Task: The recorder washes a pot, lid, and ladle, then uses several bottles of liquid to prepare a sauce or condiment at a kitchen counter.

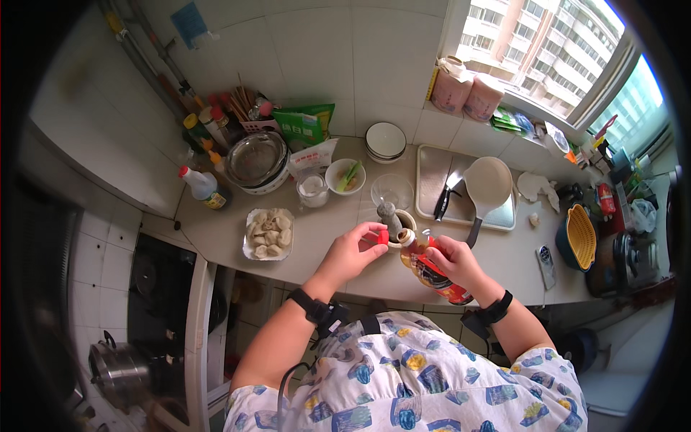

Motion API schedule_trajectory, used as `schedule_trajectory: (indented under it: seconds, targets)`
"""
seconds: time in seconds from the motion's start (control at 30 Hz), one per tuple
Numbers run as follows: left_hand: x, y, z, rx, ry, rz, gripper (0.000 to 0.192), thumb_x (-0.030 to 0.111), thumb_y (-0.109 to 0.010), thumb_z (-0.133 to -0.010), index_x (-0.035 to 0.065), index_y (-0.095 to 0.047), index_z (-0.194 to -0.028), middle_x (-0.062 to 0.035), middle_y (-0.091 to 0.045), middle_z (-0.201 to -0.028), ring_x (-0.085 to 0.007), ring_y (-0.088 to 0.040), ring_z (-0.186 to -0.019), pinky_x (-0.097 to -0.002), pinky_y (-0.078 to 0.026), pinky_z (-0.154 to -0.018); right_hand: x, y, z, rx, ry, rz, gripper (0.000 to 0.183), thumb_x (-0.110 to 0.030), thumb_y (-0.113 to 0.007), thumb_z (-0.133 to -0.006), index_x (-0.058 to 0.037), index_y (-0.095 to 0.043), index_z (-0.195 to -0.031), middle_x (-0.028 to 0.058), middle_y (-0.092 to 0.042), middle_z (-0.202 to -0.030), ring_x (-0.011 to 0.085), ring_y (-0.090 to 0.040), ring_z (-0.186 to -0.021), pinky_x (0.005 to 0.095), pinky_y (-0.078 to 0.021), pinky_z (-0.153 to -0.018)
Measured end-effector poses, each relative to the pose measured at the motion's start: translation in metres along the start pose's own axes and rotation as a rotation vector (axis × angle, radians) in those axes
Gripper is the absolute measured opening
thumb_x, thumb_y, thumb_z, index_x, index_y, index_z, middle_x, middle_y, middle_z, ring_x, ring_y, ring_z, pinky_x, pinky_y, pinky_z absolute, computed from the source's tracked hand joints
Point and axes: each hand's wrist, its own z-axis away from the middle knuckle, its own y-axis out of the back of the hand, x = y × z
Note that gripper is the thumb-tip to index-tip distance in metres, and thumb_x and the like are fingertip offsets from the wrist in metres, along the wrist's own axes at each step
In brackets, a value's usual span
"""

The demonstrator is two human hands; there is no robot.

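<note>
Between the fingertips of my left hand (pixel 359 247) is a small red bottle cap (pixel 383 236). My right hand (pixel 456 262) grips a plastic bottle of dark liquid (pixel 432 272) with a red label, tilted so its uncapped neck points up and left. The neck is beside the rim of a mortar (pixel 408 218), whose front is partly hidden by my hands and the bottle. A grey stone pestle (pixel 387 211) leans in the mortar. Just behind stands a clear glass bowl (pixel 392 189). To the left, a white tray (pixel 246 248) holds several dumplings (pixel 270 233).
Behind are a bowl with green scallion (pixel 345 177), a glass jar of white powder (pixel 312 189) and stacked bowls (pixel 385 141). A metal tray (pixel 426 167) at right bears a black-handled knife (pixel 445 197) and a pan (pixel 487 181). A phone (pixel 546 266) and yellow basket (pixel 581 237) lie farther right.
</note>
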Motion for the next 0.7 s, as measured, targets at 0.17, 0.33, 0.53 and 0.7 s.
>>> schedule_trajectory:
  seconds: [0.17,0.33,0.53,0.7]
  targets:
    - [0.013,-0.006,0.001,0.027,-0.138,-0.197,0.037,0.021,-0.071,-0.083,0.0045,-0.064,-0.116,-0.0082,-0.068,-0.100,-0.0151,-0.065,-0.086,-0.0299,-0.050,-0.080,-0.004,-0.016,0.003,-0.071,0.020,-0.063,0.022,-0.022,-0.063,-0.091,-0.0001,-0.059,-0.090,0.0112,-0.057,-0.064,0.0165,-0.048,-0.054,0.0308,-0.0437,-0.054]
    - [0.038,0.008,0.013,0.018,-0.066,-0.408,0.032,0.023,-0.071,-0.081,0.0061,-0.066,-0.108,-0.0144,-0.065,-0.092,-0.0263,-0.065,-0.080,-0.0346,-0.051,-0.075,-0.011,-0.025,-0.001,-0.119,0.054,-0.117,0.020,-0.018,-0.062,-0.092,0.0016,-0.058,-0.090,0.0047,-0.050,-0.062,0.0085,-0.040,-0.058,0.0273,-0.0402,-0.052]
    - [0.053,0.031,0.036,-0.016,-0.103,-0.553,0.030,0.017,-0.070,-0.081,0.0084,-0.067,-0.109,-0.0127,-0.065,-0.095,-0.0247,-0.063,-0.087,-0.0338,-0.049,-0.078,-0.035,-0.034,-0.008,-0.166,0.185,-0.103,0.022,-0.021,-0.065,-0.089,-0.0016,-0.056,-0.083,0.0151,-0.053,-0.066,0.0258,-0.046,-0.056,0.0352,-0.0409,-0.055]
    - [0.054,0.047,0.072,0.091,-0.187,-0.326,0.033,0.014,-0.073,-0.078,0.0082,-0.067,-0.110,-0.0107,-0.063,-0.106,-0.0236,-0.061,-0.098,-0.0332,-0.048,-0.088,-0.051,-0.049,-0.019,-0.430,0.131,-0.319,0.024,-0.023,-0.060,-0.094,-0.0008,-0.056,-0.084,0.0017,-0.049,-0.064,0.0093,-0.043,-0.059,0.0291,-0.0387,-0.054]
